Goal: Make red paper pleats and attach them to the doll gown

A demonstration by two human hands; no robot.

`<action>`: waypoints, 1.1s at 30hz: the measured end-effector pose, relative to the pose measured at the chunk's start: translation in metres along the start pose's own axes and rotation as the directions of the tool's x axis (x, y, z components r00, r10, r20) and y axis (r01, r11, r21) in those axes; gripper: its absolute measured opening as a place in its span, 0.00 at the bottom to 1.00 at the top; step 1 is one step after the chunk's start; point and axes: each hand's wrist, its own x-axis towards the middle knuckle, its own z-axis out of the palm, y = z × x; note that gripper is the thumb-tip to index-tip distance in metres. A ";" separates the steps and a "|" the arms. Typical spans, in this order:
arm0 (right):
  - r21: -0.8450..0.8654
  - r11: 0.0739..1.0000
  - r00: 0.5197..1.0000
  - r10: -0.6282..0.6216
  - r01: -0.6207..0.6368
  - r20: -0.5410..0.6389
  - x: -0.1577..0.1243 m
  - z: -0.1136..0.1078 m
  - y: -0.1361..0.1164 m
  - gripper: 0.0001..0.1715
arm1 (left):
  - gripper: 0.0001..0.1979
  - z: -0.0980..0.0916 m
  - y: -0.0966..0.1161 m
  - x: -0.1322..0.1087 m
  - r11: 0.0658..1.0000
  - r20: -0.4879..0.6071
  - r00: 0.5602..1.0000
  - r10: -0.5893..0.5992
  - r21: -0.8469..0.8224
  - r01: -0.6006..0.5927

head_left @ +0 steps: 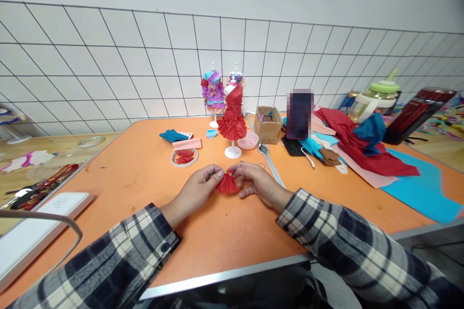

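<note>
A fan of pleated red crepe paper point(227, 184) is pinched at its gathered top between my two hands, just above the orange table. My left hand point(200, 182) grips its left edge between thumb and fingers. On the other side my right hand point(259, 182) has its fingertips closed at the top right of the fan, the lower fingers curled beside it. Straight ahead stands a small mannequin point(232, 111) in a ruffled red paper dress. Behind it is a second mannequin point(213, 89) in a purple and blue outfit. Red paper pieces point(184, 156) lie in a round dish left of it.
Right of the mannequins are a pink bowl point(248, 140), a small cardboard box point(268, 125) and a propped phone point(299, 113). Scissors-like grey tool point(270, 161) lies by my right hand. Coloured paper sheets point(366, 142) and a dark red thermos point(416, 113) fill the right; a white power bank-like box point(43, 231) is left.
</note>
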 end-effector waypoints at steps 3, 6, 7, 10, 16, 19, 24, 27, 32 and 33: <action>-0.065 0.998 0.999 -0.022 0.019 -0.042 0.002 0.001 0.003 0.17 | 0.17 0.001 0.002 -0.001 0.998 0.020 1.000 0.017 0.056 -0.019; -0.062 0.997 0.999 -0.045 0.044 -0.019 0.005 0.000 0.007 0.18 | 0.20 0.001 0.001 -0.001 0.999 0.027 0.999 0.023 0.040 -0.024; -0.063 0.997 0.999 -0.044 0.044 -0.002 0.005 0.000 0.008 0.18 | 0.20 0.001 0.001 -0.002 0.999 0.030 0.999 0.026 0.027 -0.027; -0.074 0.996 0.999 -0.050 0.050 0.001 0.007 -0.002 0.008 0.19 | 0.21 -0.001 0.001 -0.002 1.000 0.070 0.997 0.020 0.001 -0.020; 0.046 0.997 0.998 -0.062 0.062 0.001 0.005 -0.001 0.005 0.21 | 0.17 -0.001 0.001 -0.003 0.987 0.132 0.985 -0.107 -0.106 0.122; 0.184 0.982 0.994 -0.071 0.054 0.089 0.003 -0.001 0.004 0.21 | 0.18 -0.001 0.001 -0.005 0.928 0.187 0.979 -0.076 -0.346 0.138; 0.139 0.981 0.987 -0.145 0.135 0.067 0.004 -0.006 0.005 0.26 | 0.13 -0.004 0.005 -0.010 0.747 0.322 0.942 -0.100 -0.601 0.285; 0.030 0.959 0.942 -0.284 0.283 0.179 0.004 -0.007 0.004 0.34 | 0.16 -0.005 0.005 -0.014 0.635 0.424 0.894 -0.146 -0.652 0.414; -0.066 0.908 0.880 -0.381 0.414 0.284 0.001 -0.003 0.001 0.15 | 0.15 -0.005 0.001 -0.017 0.556 0.551 0.817 -0.169 -0.631 0.541; -0.068 0.907 0.883 -0.384 0.415 0.271 0.002 -0.003 0.002 0.14 | 0.15 -0.005 0.000 -0.016 0.553 0.556 0.813 -0.171 -0.629 0.546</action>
